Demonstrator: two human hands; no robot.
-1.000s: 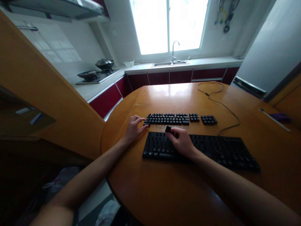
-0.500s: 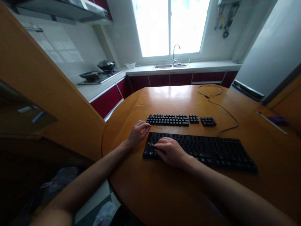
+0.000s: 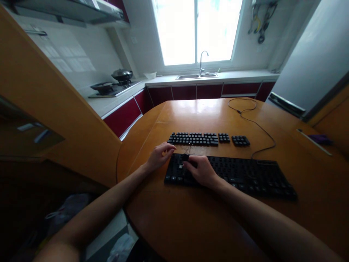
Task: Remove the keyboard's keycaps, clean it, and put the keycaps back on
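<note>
A black keyboard base point(image 3: 245, 176) lies on the round wooden table point(image 3: 207, 222), most of its key sockets bare. Behind it, rows of loose black keycaps point(image 3: 194, 139) are laid out in keyboard order. My right hand point(image 3: 200, 170) rests over the base's left part, its fingers pinched on a small black keycap point(image 3: 185, 157) just above the upper left sockets. My left hand point(image 3: 160, 156) sits on the table at the base's upper left corner, fingers curled, its fingertips beside the keycap rows; nothing shows in it.
The keyboard's cable point(image 3: 255, 122) loops across the far right of the table. A purple object point(image 3: 321, 138) lies at the right edge. Beyond the table run a counter with a sink point(image 3: 196, 75), a stove with pans point(image 3: 113, 85) and a grey fridge point(image 3: 308, 62).
My right hand went down onto the left keys of the base, then rose a little with a keycap pinched. My left hand slid back from the keycap rows toward the base's corner.
</note>
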